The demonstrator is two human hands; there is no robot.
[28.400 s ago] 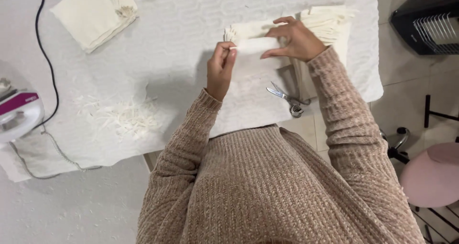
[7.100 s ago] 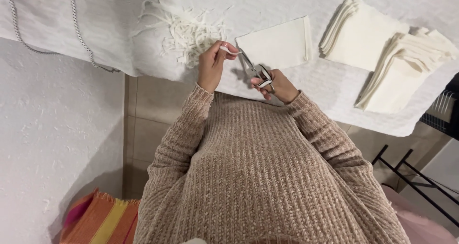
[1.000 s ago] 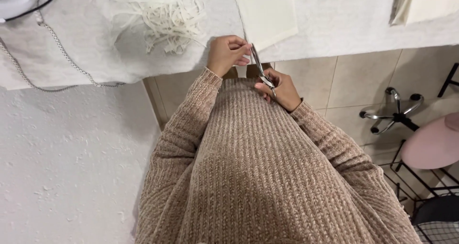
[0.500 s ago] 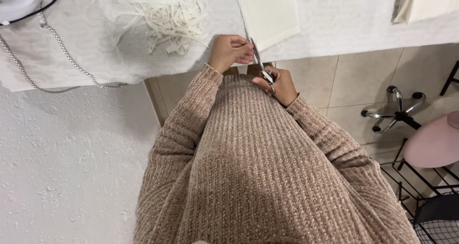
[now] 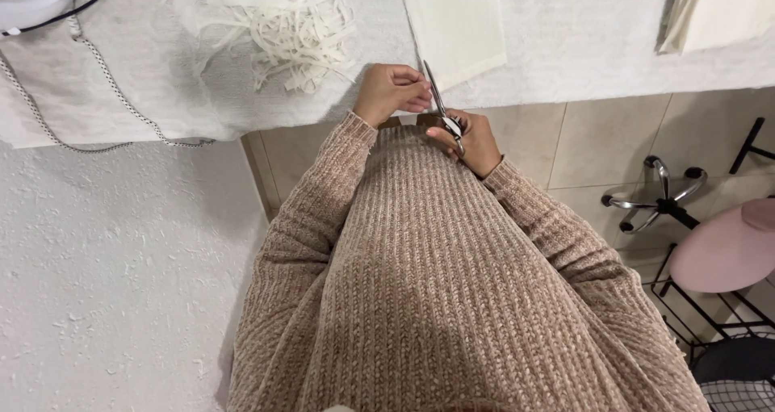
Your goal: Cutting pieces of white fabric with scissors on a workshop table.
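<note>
- Head view shows a trimming cut in hand: the right hand (image 5: pixel 472 142) grips a pair of scissors (image 5: pixel 440 105) by the handles, blades pointing away from the body along the near left edge of a cream fabric piece (image 5: pixel 454 20).
- The left hand (image 5: pixel 391 89) is curled just left of the blades, fingertips pressed together; it seems to pinch the fabric's edge, though the strip itself is too small to make out.
- Judging from this, the next move calls for keeping the edge taut while the blades run straight up the fabric, away from the fingers.
- Both hands work right at the table edge (image 5: pixel 565 97); beyond it, below the right hand, is bare tiled floor.
- Up and left of the left hand lies a heap of cut strips (image 5: pixel 282 29), near but apart.
- Far right, folded fabric (image 5: pixel 718 8) sits well apart, leaving open table surface between.
</note>
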